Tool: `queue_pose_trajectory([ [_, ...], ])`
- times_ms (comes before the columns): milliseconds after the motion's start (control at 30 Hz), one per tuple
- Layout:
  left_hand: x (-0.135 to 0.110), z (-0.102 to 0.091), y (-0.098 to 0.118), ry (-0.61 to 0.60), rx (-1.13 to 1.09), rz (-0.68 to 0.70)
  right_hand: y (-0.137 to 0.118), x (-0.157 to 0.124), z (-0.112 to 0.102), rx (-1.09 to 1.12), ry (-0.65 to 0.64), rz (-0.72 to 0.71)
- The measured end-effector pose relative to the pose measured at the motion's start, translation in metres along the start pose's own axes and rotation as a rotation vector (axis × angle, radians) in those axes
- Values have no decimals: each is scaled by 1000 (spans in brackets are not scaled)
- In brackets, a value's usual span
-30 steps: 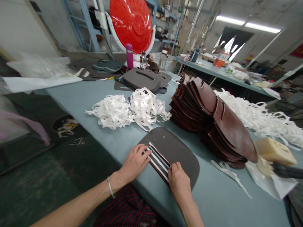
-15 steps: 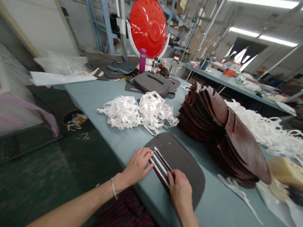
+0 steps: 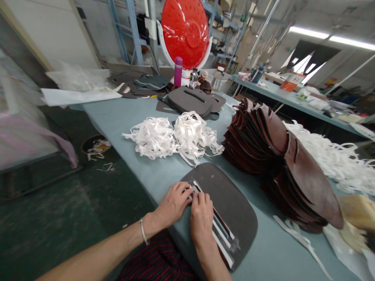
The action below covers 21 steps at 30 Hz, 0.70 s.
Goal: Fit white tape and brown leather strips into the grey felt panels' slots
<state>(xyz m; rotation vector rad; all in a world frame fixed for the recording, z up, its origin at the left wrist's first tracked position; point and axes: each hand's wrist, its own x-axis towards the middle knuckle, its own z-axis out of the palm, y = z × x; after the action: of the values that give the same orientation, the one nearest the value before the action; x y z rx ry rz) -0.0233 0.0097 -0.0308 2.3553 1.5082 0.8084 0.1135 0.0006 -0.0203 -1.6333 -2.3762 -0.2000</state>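
In the head view, the left hand [image 3: 172,205] rests at lower centre, its fingers bent and close together, on the upper-left end of the slotted grey panel [image 3: 236,199]. The right hand [image 3: 202,218] is curled narrow, its fingertips beside the left's, at the same end of the white strips [image 3: 222,234] along the slot. Whether either pinches a strip cannot be told. The panel lies flat on the desk [image 3: 269,257], right of lower centre.

The right hand and forearm hide the strips' middle; the forearms run off the bottom edge. Half a second ago the right hand was farther down the slot; now the strips' lower ends show.
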Motion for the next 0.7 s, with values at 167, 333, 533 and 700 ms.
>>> queue_pose_trajectory([
  [167,-2,2,0,-9,67,46,23,-44,-5,-8,73,-13],
  [333,-3,0,2,4,62,35,34,-49,-7,144,118,55],
  [533,-3,2,-1,25,42,61,7,-13,-1,157,79,27],
  [700,-4,3,-1,15,74,73,-10,-9,-4,-23,17,18],
])
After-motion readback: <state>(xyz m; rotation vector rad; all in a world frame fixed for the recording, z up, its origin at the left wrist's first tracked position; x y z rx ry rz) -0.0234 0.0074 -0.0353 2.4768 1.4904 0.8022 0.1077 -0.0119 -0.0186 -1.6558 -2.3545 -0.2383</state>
